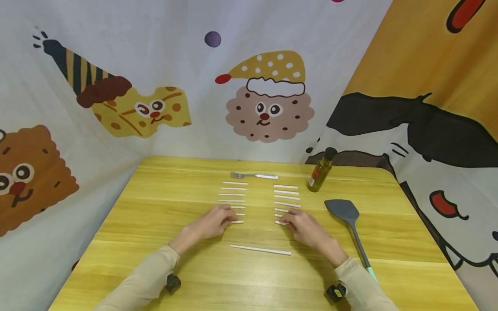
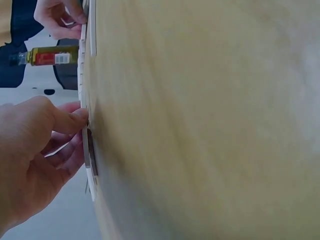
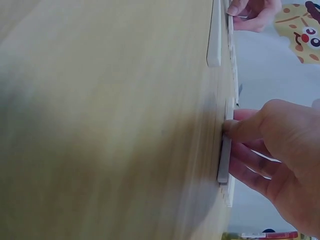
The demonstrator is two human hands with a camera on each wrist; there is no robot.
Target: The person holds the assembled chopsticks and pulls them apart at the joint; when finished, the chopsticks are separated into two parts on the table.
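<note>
Two columns of short white chopstick pieces lie on the wooden table, thin ones on the left and thicker ones on the right. At the nearest row, my left hand pinches a thin chopstick piece between thumb and fingers. Across the gap, my right hand pinches a thicker chopstick piece at the table surface. Both pieces point inward, their inner ends apart. A full-length white chopstick with a faint seam at its middle lies nearer to me.
Behind the columns lies a fork with a white handle. An oil bottle with a black cap stands at the back right. To the right of my right hand is a grey spatula. A printed curtain hangs behind the table.
</note>
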